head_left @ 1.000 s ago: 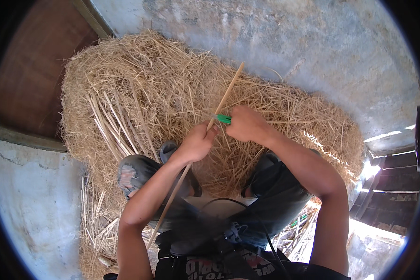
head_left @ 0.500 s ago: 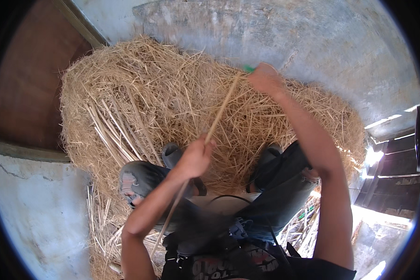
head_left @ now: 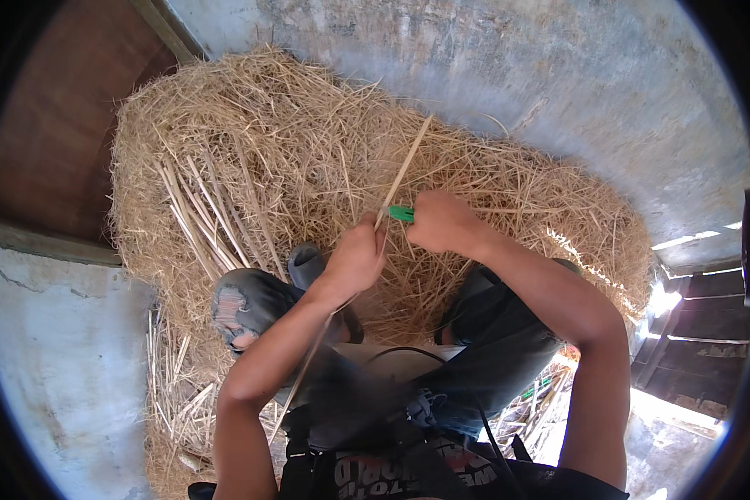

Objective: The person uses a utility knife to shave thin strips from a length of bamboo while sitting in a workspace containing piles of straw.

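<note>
My left hand [head_left: 358, 260] is closed round a long pale bamboo-like strip [head_left: 407, 165]. The strip slants from the upper right down past my left forearm toward my lap. In my closed right hand [head_left: 443, 223] is a green-handled knife [head_left: 401, 213], its front end against the strip just above my left fingers. The blade is too small to make out clearly. Both hands are above the gap between my bent knees, over the loose shavings.
A big heap of straw-like shavings [head_left: 308, 142] lies before me against a grey wall [head_left: 508, 67]. Several split strips [head_left: 200, 217] lie on it at the left, and more sticks [head_left: 175, 375] beside my left knee. A brown panel [head_left: 58, 125] stands far left.
My right hand has come down and toward me along the strip with the green knife, from near its far end to just beside my left hand. The left hand has stayed nearly in place.
</note>
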